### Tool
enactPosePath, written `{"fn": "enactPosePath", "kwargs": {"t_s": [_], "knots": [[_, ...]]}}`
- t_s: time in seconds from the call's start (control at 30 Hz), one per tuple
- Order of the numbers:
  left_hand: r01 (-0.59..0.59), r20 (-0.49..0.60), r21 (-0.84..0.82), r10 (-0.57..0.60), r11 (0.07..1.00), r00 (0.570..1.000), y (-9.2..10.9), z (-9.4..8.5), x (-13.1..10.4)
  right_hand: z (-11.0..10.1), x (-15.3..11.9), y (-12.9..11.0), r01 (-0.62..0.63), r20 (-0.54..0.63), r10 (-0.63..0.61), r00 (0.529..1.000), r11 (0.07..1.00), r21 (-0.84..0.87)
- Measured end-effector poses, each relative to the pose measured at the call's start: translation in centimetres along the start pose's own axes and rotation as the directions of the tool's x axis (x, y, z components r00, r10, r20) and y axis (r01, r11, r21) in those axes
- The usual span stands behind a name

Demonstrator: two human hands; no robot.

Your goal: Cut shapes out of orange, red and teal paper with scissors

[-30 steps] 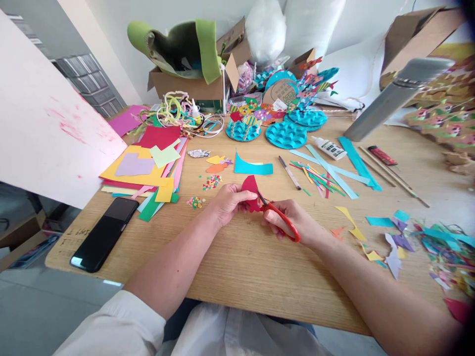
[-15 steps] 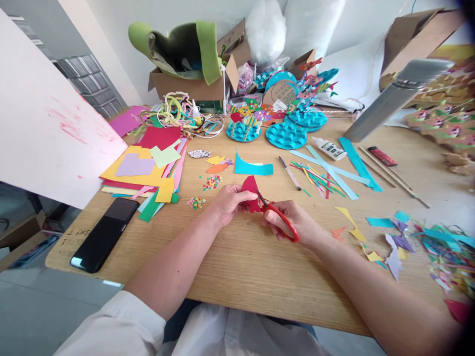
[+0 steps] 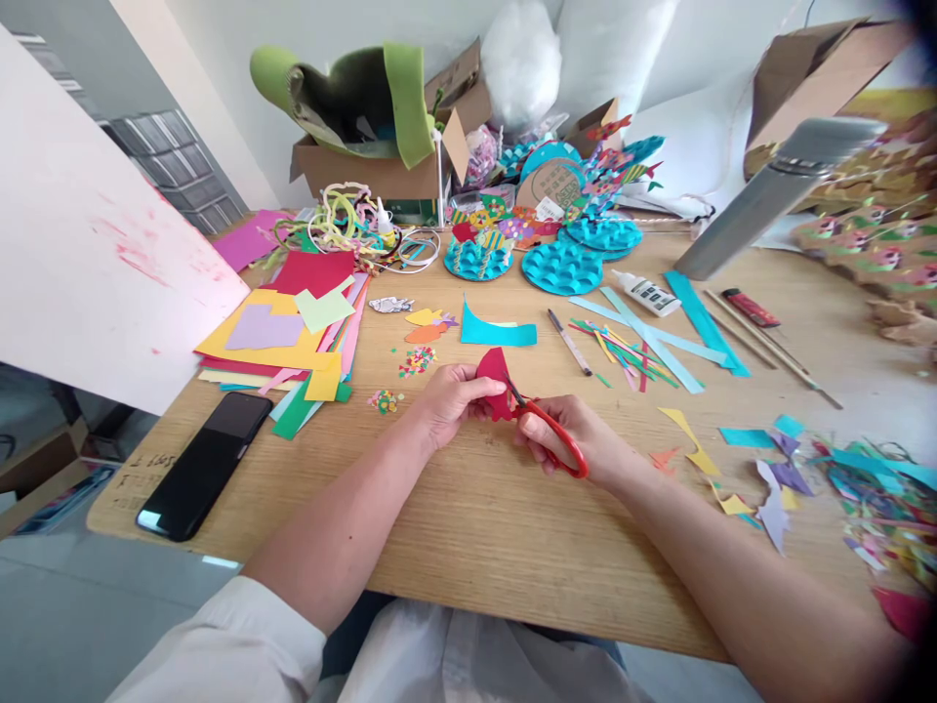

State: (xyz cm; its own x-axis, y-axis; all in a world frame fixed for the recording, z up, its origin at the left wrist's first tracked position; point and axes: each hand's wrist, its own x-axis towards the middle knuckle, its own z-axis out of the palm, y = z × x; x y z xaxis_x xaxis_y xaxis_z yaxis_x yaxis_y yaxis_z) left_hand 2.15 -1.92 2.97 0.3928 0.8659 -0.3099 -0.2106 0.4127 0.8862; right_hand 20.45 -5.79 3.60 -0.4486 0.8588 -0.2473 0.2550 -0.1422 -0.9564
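Note:
Near the middle of the table, my left hand point(image 3: 455, 398) pinches a small piece of red paper point(image 3: 492, 367). My right hand point(image 3: 560, 430) is closed round the handles of red scissors point(image 3: 562, 444), whose dark blades touch the paper's right edge. Just beyond the hands is a curved blue paper piece point(image 3: 498, 332). Left of it lie yellow and orange cut shapes point(image 3: 427, 333) and little heaps of colored bits point(image 3: 417, 362). A pen point(image 3: 569, 342) and thin colored strips point(image 3: 626, 353) lie beyond my right hand.
At the left are a phone point(image 3: 205, 467) and a stack of colored paper point(image 3: 270, 332). Blue round crafts point(image 3: 562, 268), a glue bottle point(image 3: 648, 293) and a gray flask point(image 3: 768, 205) stand or lie farther back. Paper scraps point(image 3: 878, 488) cover the right side.
The whole view has shifted very slightly. Both hands, the red paper and the scissors keep nearly the same positions.

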Motion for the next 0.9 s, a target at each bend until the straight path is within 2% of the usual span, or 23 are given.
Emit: {"fn": "enactPosePath", "kwargs": {"t_s": [0.6, 0.9], "knots": [[-0.016, -0.030, -0.022, 0.016, 1.000, 0.999, 0.11, 0.15, -0.11, 0.07, -0.02, -0.21, -0.007, -0.005, 0.007, 1.000, 1.000, -0.001], [-0.009, 0.002, -0.016, 0.009, 1.000, 1.000, -0.05, 0.02, 0.01, 0.01, -0.17, -0.26, 0.016, 0.011, -0.015, 1.000, 1.000, -0.023]]}}
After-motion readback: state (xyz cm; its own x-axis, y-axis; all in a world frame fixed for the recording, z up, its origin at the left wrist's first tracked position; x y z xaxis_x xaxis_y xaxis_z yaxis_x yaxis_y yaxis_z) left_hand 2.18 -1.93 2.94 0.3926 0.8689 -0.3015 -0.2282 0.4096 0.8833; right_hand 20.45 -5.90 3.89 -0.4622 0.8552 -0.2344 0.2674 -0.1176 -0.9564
